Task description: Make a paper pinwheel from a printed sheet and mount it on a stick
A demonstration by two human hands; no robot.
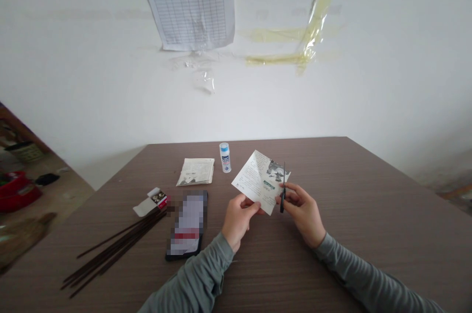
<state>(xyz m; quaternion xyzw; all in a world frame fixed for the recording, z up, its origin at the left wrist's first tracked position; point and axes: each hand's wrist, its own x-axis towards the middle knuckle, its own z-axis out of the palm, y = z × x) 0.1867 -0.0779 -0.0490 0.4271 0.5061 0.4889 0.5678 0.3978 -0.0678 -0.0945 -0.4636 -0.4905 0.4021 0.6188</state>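
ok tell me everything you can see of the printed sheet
The printed sheet is off-white and roughly square, apparently paper, with rows of small dark text, a grey-toned picture near its right corner and a green patch below that. It is held above the table, one corner pointing away from the person. The left hand pinches its near edge, thumb on top. The scissors in the right hand are at its right edge; whether they touch it is unclear.

Gridded sheet [190,13] taped to white wall [391,67], yellowed tape strips [273,60] beside it, red container [18,194] on floor [69,187]
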